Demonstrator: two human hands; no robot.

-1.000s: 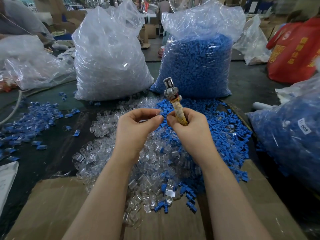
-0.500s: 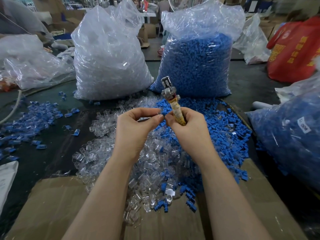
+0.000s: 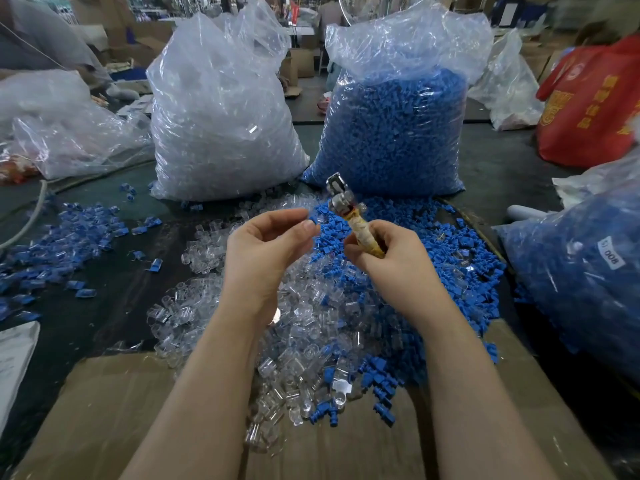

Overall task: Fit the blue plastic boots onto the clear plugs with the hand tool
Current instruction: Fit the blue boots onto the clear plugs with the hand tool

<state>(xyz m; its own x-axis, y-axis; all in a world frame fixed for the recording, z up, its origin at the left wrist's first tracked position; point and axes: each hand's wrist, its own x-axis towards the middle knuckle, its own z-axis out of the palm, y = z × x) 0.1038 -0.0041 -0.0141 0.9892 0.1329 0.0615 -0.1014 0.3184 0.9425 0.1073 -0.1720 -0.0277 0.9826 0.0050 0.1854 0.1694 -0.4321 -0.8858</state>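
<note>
My right hand (image 3: 391, 258) grips the taped handle of the hand tool (image 3: 349, 211), its metal head pointing up and away from me. A clear plug seems to sit at the tool's head. My left hand (image 3: 266, 247) is held just left of the tool and pinches a small blue boot (image 3: 312, 220) between thumb and forefinger. Under both hands lies a heap of clear plugs (image 3: 298, 327), with a heap of loose blue boots (image 3: 429, 258) to its right.
A tall bag of clear plugs (image 3: 221, 112) and a tall bag of blue boots (image 3: 391, 126) stand behind the heaps. Another blue-filled bag (image 3: 581, 271) lies at the right. Several assembled blue pieces (image 3: 69, 233) lie scattered at the left. Cardboard (image 3: 110, 417) covers the near edge.
My hands, which were touching at the fingertips, have drawn apart. The left hand moved left with the blue boot; the tool tilted slightly in the right hand.
</note>
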